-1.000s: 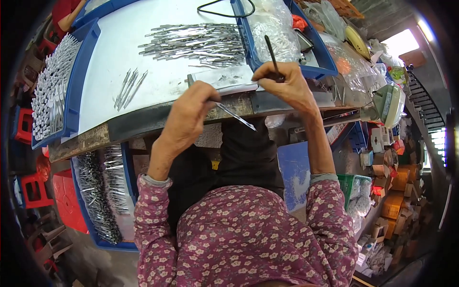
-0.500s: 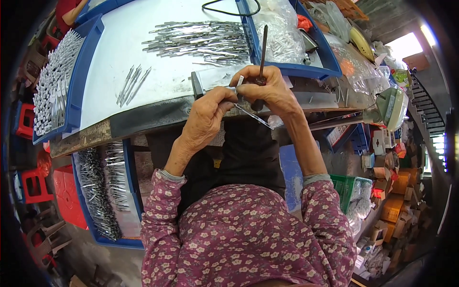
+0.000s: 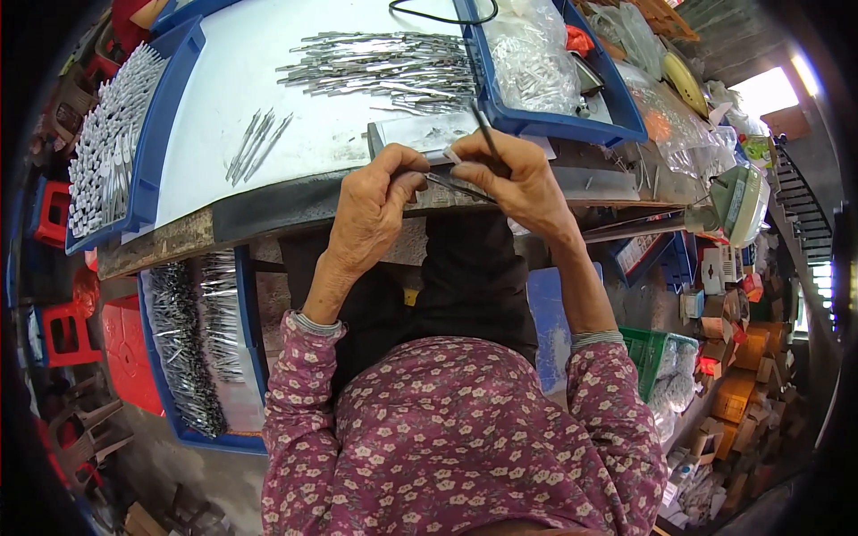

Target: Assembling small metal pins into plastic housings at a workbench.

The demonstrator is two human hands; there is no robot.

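Both hands meet at the near edge of the white table (image 3: 223,98). Left hand (image 3: 375,210) pinches one end of a thin metal piece (image 3: 456,186). Right hand (image 3: 514,179) holds the other end and also grips a dark stick (image 3: 485,136). More metal pieces (image 3: 384,67) lie piled on the table, just behind the hands.

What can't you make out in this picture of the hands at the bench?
- Head view: the slim metal piece between left hand and right hand; fingers cover its ends.
- The dark rod: its lower end is hidden in the right hand.
- The black cable: cut off by the top edge.
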